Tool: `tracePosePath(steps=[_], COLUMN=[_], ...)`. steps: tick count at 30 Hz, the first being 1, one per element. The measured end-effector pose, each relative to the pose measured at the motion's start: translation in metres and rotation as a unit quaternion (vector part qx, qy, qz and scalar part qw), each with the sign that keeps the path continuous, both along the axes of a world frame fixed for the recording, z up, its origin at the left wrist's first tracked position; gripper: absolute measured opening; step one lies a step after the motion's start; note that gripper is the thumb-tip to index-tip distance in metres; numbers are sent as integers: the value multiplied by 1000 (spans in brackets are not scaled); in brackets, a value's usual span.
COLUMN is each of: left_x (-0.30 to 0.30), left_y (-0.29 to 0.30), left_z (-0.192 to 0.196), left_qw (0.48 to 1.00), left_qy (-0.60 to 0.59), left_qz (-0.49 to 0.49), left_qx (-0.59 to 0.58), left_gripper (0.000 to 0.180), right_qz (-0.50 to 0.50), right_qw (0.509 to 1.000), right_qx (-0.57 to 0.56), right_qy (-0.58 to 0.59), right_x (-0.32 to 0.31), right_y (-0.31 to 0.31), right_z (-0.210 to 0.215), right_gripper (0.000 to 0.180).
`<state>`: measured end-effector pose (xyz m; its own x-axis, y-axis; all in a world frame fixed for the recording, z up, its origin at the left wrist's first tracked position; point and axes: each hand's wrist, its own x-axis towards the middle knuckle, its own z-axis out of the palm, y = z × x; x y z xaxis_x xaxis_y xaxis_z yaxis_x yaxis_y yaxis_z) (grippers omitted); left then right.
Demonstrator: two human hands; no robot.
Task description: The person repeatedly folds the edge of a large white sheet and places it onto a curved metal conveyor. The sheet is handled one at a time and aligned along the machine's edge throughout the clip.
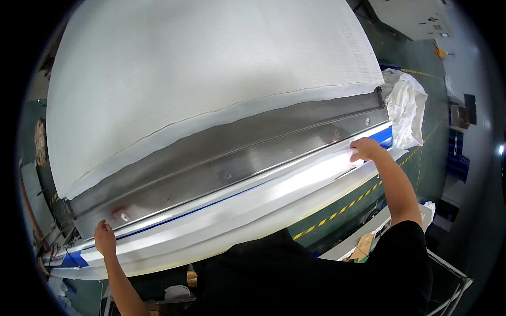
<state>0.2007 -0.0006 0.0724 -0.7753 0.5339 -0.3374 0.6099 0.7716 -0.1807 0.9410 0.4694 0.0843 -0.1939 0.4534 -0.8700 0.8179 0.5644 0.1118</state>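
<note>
A long white sheet of thin material (232,208) stretches along the near edge of a grey metal plate (253,152). At its right end my right hand (367,149) is closed, thumb and fingers pinching the sheet's edge. My left hand (105,239) is at the far left end, fingers bent together over the plate's near edge. What those fingers hold, if anything, is hidden. Between the hands a thin blue line (200,206) runs along the sheet. Blue patches show beside each hand, one at the right end (383,137) and one at the left (74,259).
A broad white fabric sheet (211,58) covers the surface beyond the plate. Crumpled white material (405,108) hangs at the right end. Yellow-black tape (337,211) marks the green floor. A bench with cardboard pieces (363,245) stands at my right.
</note>
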Motion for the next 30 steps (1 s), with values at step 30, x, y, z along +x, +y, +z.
tracePosePath(steps=[30], left_x=[-77], left_y=[5], left_z=[-74], left_qw=[904], left_qy=[111], left_qz=[-15], left_qx=[412], left_gripper=[36], right_qz=[132], right_qw=[799], right_qx=[-139], right_qy=[570], right_x=[-751], right_y=[-237], right_z=[2], right_gripper=[16])
